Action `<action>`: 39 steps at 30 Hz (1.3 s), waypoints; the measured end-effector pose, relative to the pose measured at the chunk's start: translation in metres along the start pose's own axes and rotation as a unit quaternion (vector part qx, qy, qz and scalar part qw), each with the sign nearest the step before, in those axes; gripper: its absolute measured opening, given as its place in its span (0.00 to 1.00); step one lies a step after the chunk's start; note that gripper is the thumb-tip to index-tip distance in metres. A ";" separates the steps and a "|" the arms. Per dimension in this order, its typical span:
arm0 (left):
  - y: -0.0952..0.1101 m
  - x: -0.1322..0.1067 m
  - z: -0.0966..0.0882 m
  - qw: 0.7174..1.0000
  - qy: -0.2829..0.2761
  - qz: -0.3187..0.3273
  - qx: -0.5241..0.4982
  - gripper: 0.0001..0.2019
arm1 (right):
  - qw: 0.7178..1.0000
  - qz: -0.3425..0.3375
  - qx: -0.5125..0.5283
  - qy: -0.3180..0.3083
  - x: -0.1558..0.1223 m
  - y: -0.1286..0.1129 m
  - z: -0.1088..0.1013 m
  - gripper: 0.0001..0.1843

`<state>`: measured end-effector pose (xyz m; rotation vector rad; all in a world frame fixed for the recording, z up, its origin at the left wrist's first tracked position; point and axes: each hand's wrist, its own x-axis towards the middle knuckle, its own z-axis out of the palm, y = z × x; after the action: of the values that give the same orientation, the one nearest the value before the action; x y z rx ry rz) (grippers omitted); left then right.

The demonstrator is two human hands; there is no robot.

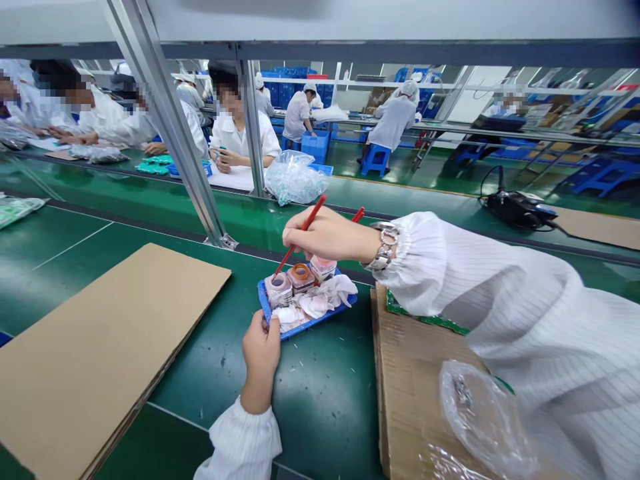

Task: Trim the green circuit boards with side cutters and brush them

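The left hand (261, 350) pinches the tray (263, 298) by its near-left edge on the bench (325, 380), likely steadying it, while the red stick (313, 213), tip at the leftmost jar (280, 297), is pinched pen-like in the right hand's (327, 235) grip, presumably for control.

3 small bottles (301, 280), 1 blue tray (310, 324), 2 cardboard stacks (115, 353).

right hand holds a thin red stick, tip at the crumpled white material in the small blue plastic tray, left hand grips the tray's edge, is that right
Not quite: in the head view, the tip of the thin red stick is at the mouth of the leftmost small pale squarish container, not at the crumpled white material. The rest holds.
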<state>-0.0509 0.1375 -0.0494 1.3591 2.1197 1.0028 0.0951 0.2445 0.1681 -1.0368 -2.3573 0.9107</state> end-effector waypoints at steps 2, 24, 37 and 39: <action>-0.005 0.003 0.000 1.000 0.000 0.001 0.000 0.12 | 0.999 0.003 0.024 0.028 0.001 0.000 -0.004 0.10; -0.009 0.024 0.004 1.000 -0.010 0.000 -0.016 0.12 | 0.996 0.022 0.055 0.069 -0.020 0.032 0.012 0.14; 0.018 0.009 -0.025 0.997 0.044 -0.002 0.059 0.13 | 0.974 0.028 0.191 0.117 -0.066 0.035 -0.016 0.10; 0.026 0.003 -0.041 0.997 0.047 0.001 0.064 0.13 | 0.961 0.046 0.236 0.136 -0.072 0.032 -0.022 0.09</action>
<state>-0.0649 0.1333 -0.0024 1.3990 2.2873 0.9621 0.1698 0.2152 0.1533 -0.9996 -1.7604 1.2027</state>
